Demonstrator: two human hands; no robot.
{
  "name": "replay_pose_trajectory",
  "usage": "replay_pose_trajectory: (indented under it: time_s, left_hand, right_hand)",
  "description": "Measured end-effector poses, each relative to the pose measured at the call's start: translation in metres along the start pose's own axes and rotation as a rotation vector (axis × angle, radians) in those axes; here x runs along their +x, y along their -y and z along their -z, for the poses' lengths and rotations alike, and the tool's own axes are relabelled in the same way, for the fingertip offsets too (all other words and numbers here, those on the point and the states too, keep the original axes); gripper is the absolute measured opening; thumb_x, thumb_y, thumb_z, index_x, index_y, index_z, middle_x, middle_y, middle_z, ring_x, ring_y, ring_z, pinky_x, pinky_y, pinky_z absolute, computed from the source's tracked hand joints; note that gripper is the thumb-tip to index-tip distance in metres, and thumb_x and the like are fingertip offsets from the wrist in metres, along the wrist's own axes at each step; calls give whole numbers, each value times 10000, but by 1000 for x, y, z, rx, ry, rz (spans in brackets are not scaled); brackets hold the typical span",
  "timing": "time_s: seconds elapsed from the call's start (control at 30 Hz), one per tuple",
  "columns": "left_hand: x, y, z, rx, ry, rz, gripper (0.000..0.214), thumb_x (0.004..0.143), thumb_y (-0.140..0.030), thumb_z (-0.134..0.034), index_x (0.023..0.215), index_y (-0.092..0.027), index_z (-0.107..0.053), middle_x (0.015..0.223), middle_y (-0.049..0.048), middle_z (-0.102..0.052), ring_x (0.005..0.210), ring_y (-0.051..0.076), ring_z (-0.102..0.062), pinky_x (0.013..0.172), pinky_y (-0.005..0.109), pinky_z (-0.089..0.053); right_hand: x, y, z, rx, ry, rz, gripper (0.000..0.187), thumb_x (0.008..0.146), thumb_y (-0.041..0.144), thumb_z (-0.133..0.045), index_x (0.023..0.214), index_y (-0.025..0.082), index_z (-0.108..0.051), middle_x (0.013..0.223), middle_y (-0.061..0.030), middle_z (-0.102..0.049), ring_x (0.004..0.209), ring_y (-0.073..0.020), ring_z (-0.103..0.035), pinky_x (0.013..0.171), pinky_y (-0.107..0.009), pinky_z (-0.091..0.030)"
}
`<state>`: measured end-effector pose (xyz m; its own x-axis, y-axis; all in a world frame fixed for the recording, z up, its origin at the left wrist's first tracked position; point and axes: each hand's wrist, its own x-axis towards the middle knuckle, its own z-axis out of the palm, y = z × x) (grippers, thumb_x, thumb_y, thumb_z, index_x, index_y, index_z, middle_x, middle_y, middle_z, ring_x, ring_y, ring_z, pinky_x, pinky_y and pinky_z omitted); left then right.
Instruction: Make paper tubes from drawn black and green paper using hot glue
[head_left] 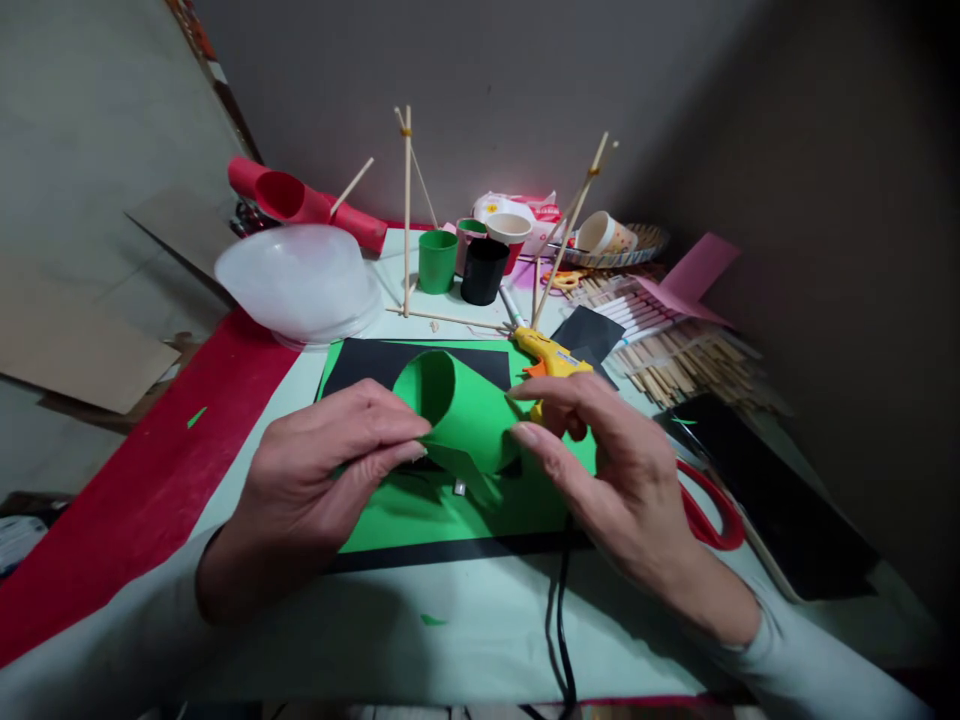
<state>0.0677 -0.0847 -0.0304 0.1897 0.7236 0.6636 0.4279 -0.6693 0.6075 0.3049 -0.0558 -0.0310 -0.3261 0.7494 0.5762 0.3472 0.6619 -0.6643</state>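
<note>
A sheet of green paper [481,415], curled into a short tube with one open end facing left, is held above the work surface. My left hand [322,475] pinches its lower left edge between thumb and fingers. At the tube's right end, my right hand [607,455] grips it lightly, index fingertip at the upper edge and thumb lower down. Beneath lie a green sheet [450,525] and a black sheet [360,365]. Just behind my right hand rests a yellow glue gun [551,352], partly covered by my fingers.
Stick frames [407,210] stand behind, around a green cup [437,262] and black cup [484,272]. Red scissors [709,510] and a black phone-like slab [765,490] lie right. Bundled sticks [682,365] are beyond. Clear plastic lids [300,275] sit left; a black cord [562,620] crosses the front.
</note>
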Motion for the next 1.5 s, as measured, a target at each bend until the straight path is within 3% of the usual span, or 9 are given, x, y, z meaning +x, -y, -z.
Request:
replay_pose_trajectory:
  time_s: [0.1,0.17,0.33,0.57,0.77,0.9,1.03,1.23,1.5]
  left_hand:
    - [0,-3,1,13,101,-49,115,922,-111,-694,918,-226,-704,813,-15,-697,771,112,-647,680,209,-535]
    - [-1,-4,1,15,158,-55,97,936,-139,-691,930,-232,-714,812,-12,-714,774,121,-650,680,219,-540]
    - [0,-5,0,11,177,-35,130,938,-149,-696,977,-263,-743,828,-14,-744,769,149,-670,692,273,-553]
    - [5,-5,10,-60,197,12,101,941,-187,-692,914,-259,-757,777,-13,-737,737,143,-681,661,249,-550]
    - [7,6,20,-230,204,165,169,938,-396,-719,856,-261,-779,699,18,-658,697,160,-611,612,260,-538]
    - [7,10,21,-231,176,231,165,906,-373,-753,800,-248,-764,703,19,-644,707,155,-607,597,237,-522]
    - [5,8,17,-200,166,259,86,875,-222,-756,798,-257,-741,747,4,-658,737,151,-617,607,234,-500]
    - [3,-3,14,-218,163,290,95,881,-238,-744,790,-264,-734,747,-16,-638,706,131,-592,598,235,-469]
    - [1,-9,11,-203,154,443,100,836,-340,-769,794,-252,-789,730,-7,-709,630,135,-603,540,213,-471]
  right_hand:
    - [2,9,8,-125,116,180,326,996,268,-648,1321,300,-639,1279,-92,-665,1166,-268,-621,970,-452,-536]
    - [3,14,11,-105,256,213,307,1032,278,-596,1338,283,-618,1454,-90,-600,1276,-250,-596,1039,-429,-528]
    - [5,16,14,-17,332,236,87,1048,219,-570,1059,215,-655,1284,-93,-700,1204,-179,-661,1030,-314,-556]
    - [7,7,18,-132,356,320,428,921,7,-473,1261,223,-617,1404,-125,-646,1307,-233,-594,1052,-437,-533]
    - [11,-6,19,-165,391,323,484,874,-62,-445,1231,213,-620,1188,-101,-664,1104,-212,-629,897,-355,-562]
    - [13,-7,21,-102,361,298,368,959,-22,-455,1162,213,-653,1087,-73,-698,998,-182,-656,844,-334,-558]
    - [18,-1,18,81,192,271,92,1002,203,-677,1088,233,-692,997,-13,-774,917,-177,-680,918,-379,-554]
    - [30,14,7,384,254,26,195,992,271,-697,1177,232,-648,1029,6,-718,906,-144,-723,864,-297,-597]
    - [33,25,-13,492,265,-51,371,969,233,-705,1312,242,-563,945,41,-723,893,-130,-727,853,-275,-587]
